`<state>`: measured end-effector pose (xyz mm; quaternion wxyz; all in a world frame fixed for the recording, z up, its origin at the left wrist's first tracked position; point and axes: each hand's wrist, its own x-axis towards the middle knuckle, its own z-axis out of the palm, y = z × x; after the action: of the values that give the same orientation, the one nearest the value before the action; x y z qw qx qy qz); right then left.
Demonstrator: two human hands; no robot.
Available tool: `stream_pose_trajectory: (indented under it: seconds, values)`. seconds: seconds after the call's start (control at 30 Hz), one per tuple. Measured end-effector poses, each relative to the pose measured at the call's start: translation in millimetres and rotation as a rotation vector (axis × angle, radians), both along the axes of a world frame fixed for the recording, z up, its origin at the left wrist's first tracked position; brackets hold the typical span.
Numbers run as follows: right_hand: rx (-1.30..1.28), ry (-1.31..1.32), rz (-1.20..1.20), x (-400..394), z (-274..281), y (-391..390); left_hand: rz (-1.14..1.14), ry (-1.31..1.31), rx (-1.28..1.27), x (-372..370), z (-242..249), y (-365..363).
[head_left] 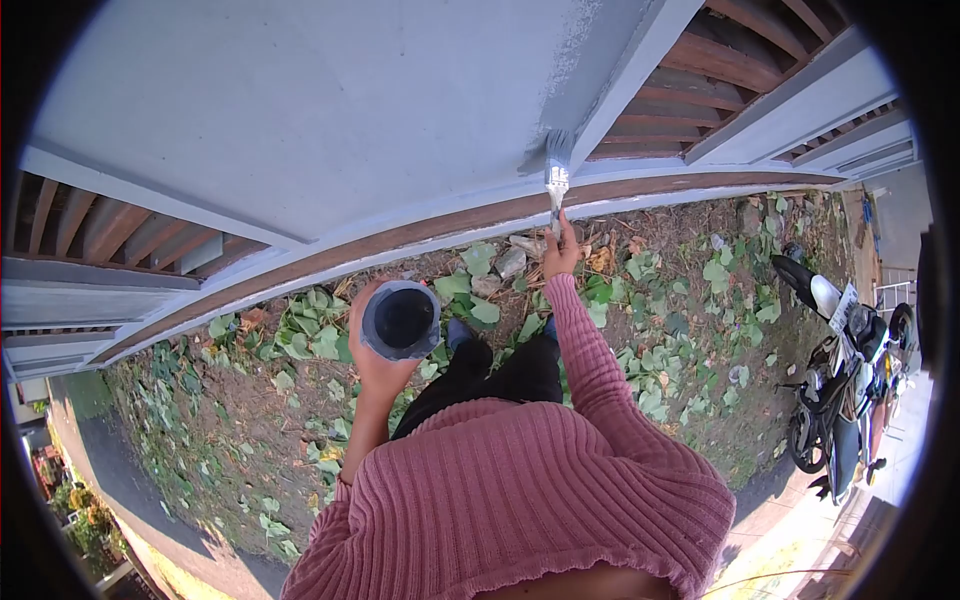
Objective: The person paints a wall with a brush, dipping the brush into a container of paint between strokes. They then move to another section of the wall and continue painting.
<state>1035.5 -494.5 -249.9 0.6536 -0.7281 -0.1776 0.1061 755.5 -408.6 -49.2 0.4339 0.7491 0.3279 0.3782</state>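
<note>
L hand (pixel 374 366): curled round cup (pixel 400 353), mouth up, below wall (pixel 300 110). R hand (pixel 563 252): fingers closed on brush (pixel 557 178) handle, bristles on wall beside trim (pixel 645 80). Tech. rec.: light, even strokes parallel w/ trim; mod. load, min. drips; cup level.

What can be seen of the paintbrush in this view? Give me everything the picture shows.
The paintbrush is flat and broad, with bristles coated in grey-blue paint, a shiny, metal-looking ferrule smeared in places, and a narrow, pale handle partly hidden by fingers. The person's right grip holds it by the handle, bristles pointing away from the body. The bristle end appears to touch the painted panel, beside its raised border strip; a darker grey patch shows there.
</note>
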Motion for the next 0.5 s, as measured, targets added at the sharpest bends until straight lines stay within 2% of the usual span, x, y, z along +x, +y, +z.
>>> stream_pose_trajectory:
  seconds: [0.2, 0.27, 0.4, 0.47, 0.5]
  values:
    - [0.034, 0.216, 0.020, 1.1, -32.3, 13.3, 0.068, 0.035, -0.059, -8.0, -4.7, -1.9]
    - [0.165, 0.225, -0.021, -2.9, -38.7, 18.2, 0.052, 0.045, -0.054, -8.2, -4.1, -3.1]
    - [0.130, 0.202, -0.032, -11.4, -41.2, 17.0, 0.023, 0.013, -0.068, -4.6, -1.3, -3.8]
    - [0.087, 0.518, -0.032, -13.5, -43.0, 13.4, 0.022, 0.010, -0.076, -4.6, -0.7, -5.1]
    - [0.088, 0.519, -0.033, -14.2, -43.2, 10.6, 0.019, 0.007, -0.089, -5.1, -0.4, -5.7]
